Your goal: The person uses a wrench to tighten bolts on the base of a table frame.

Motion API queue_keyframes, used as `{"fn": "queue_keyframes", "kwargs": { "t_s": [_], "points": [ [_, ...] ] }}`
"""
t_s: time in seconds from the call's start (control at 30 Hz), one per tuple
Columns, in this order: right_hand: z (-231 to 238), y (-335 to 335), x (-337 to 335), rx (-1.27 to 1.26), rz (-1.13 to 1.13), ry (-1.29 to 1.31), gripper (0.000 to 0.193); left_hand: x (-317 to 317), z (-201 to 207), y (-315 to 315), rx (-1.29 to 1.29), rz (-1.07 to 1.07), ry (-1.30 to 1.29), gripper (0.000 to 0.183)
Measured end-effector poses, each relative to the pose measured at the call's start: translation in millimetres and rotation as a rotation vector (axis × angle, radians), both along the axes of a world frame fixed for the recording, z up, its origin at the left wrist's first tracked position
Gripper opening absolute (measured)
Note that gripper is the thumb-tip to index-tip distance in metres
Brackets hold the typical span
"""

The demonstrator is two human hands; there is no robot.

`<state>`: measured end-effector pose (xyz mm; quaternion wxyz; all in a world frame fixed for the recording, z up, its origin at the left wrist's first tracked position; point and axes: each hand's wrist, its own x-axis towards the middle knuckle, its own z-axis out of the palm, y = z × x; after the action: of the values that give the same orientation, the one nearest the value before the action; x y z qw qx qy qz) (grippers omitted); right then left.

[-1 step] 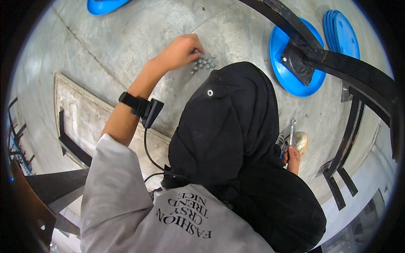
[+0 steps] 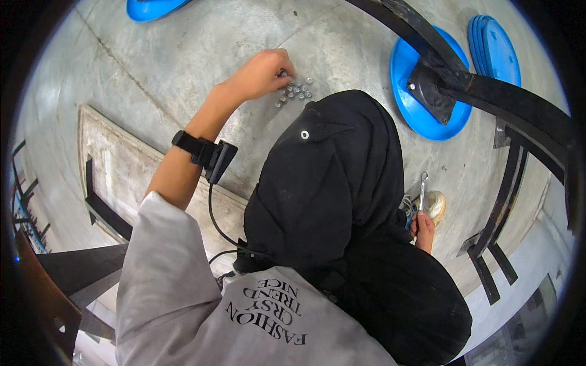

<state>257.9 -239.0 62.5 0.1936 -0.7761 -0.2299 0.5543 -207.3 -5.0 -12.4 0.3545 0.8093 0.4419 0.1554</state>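
Observation:
A small heap of silvery metal fasteners (image 2: 297, 91), like nuts or short bolts, lies on the grey concrete floor beyond my knee. My left hand (image 2: 267, 74) is at the heap's left edge, fingers curled down and closed among the pieces. What its fingertips pinch, if anything, is hidden behind the hand. Low on the right, beside my black-clothed leg, my right hand (image 2: 422, 229) grips a silver wrench (image 2: 423, 194). The ring end of the wrench points away from me. Part of that hand is covered by my leg.
A blue round dish (image 2: 400, 91) sits under the foot plate of a black metal frame (image 2: 513, 100) at right. Stacked blue lids (image 2: 500, 49) stand behind it. At left lies a worn pale board (image 2: 110, 158). A cable runs from the black wrist device (image 2: 213, 160).

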Motion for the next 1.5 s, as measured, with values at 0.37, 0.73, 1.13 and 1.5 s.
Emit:
{"fn": "queue_keyframes", "kwargs": {
  "t_s": [0.37, 0.73, 1.13, 1.5],
  "points": [
    [2.7, 2.3, -3.3, 0.000, -0.020, 0.010, 0.029, -1.8, 1.4, 14.3, -0.222, 0.023, -0.012, 0.014],
    [3.7, 2.4, -3.6, -0.018, -0.028, -0.015, 0.029, -2.8, 5.7, 3.8, -0.222, 0.231, -0.115, 0.012],
    [-0.5, 1.7, -1.5, 0.001, 0.006, 0.011, 0.030, -4.0, -5.3, -16.5, -0.145, 0.261, -0.036, 0.019],
    [-1.0, 6.0, -1.8, 0.011, 0.066, -0.045, 0.031, 17.6, -8.6, -21.9, -0.001, 0.126, -0.213, 0.028]
  ]
}}
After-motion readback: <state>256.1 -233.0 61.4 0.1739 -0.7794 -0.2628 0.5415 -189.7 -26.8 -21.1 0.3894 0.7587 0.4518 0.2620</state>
